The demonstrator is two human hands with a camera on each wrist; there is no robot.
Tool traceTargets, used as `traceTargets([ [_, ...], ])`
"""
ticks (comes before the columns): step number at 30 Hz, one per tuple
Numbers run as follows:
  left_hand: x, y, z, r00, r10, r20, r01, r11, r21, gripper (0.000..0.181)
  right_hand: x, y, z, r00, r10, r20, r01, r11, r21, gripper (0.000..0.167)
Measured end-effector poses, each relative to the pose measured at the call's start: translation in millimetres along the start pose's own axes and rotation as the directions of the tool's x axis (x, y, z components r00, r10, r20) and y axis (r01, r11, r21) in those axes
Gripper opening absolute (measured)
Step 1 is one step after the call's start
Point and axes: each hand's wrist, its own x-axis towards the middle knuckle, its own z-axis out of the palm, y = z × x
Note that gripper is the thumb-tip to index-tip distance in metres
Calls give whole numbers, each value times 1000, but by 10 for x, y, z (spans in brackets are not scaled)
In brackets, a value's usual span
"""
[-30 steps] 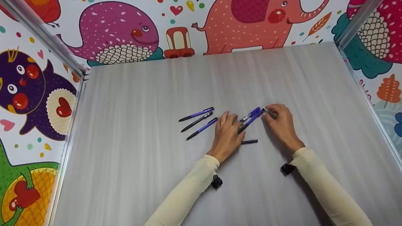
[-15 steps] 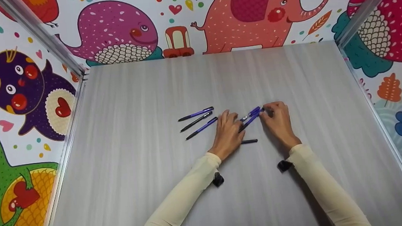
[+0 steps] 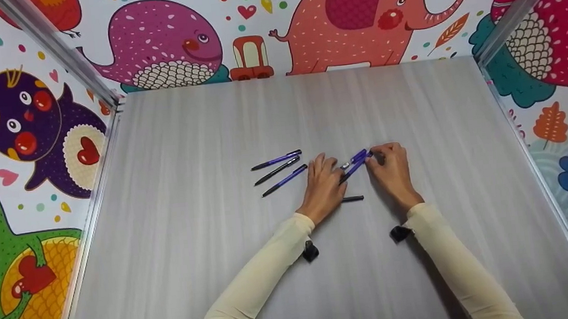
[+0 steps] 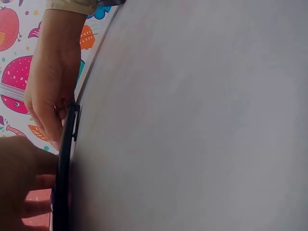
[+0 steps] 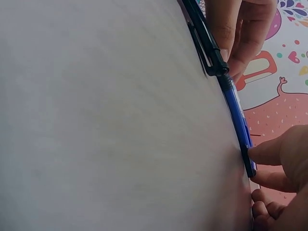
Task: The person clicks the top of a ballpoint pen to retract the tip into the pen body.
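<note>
Blue pens (image 3: 358, 156) lie slantwise between the two hands in the head view. My left hand (image 3: 322, 188), with bent fingers, holds their lower ends. The right hand (image 3: 394, 174) pinches the upper end of one blue pen; in the right wrist view, thumb and finger meet at the end of this blue pen (image 5: 237, 115). Nearer that camera is a black pen (image 5: 207, 43) with a clip, in front of the left fingers (image 5: 248, 43). Part of a black pen (image 3: 353, 198) sticks out beside the left palm. The left fingers hide the pens' lower ends.
Three pens lie left of the left hand: a blue one (image 3: 276, 160), a black one (image 3: 276, 171) and another blue one (image 3: 284, 181). The grey tabletop (image 3: 183, 138) is edged by metal rails and walls printed with cartoon animals (image 3: 354, 22).
The right hand has moved slightly left and away from the body, and one blue pen's upper end has shifted with it. The left hand has barely moved.
</note>
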Motion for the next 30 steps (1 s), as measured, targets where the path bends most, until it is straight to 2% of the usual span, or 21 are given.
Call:
traceTargets([
  [2, 4, 4, 9, 1000, -2, -1, 2, 1000, -1, 20, -9, -10, 0, 1000, 6, 1, -6, 1000, 2, 31],
  [9, 18, 5, 34, 997, 37, -65, -36, 999, 15, 14, -45, -39, 17, 999, -14, -35, 14, 1000, 5, 28],
  [16, 20, 39, -8, 998, 29, -56, -29, 1000, -1, 14, -128, -94, -19, 999, 14, -52, -9, 995, 98, 27],
  [19, 21, 38, -37, 997, 21, -68, -25, 998, -59, 13, -154, -137, -56, 998, 16, -60, -7, 990, 144, 27],
  [20, 23, 16, 2, 996, 22, -81, -29, 996, -79, 13, -161, -155, -69, 998, 13, -64, -3, 987, 161, 27],
  [23, 27, -3, -31, 996, -1, -87, -15, 983, -183, 11, -180, -214, -109, 997, -16, -81, 32, 980, 198, 26],
  [26, 32, -38, -32, 996, -41, -77, 18, 960, -278, 10, -192, -279, -144, 991, -86, -104, 105, 975, 194, 26],
  [30, 30, -44, -118, 994, -106, -34, 85, 921, -379, 8, -204, -379, -189, 969, -207, -133, 228, 959, 170, 28],
])
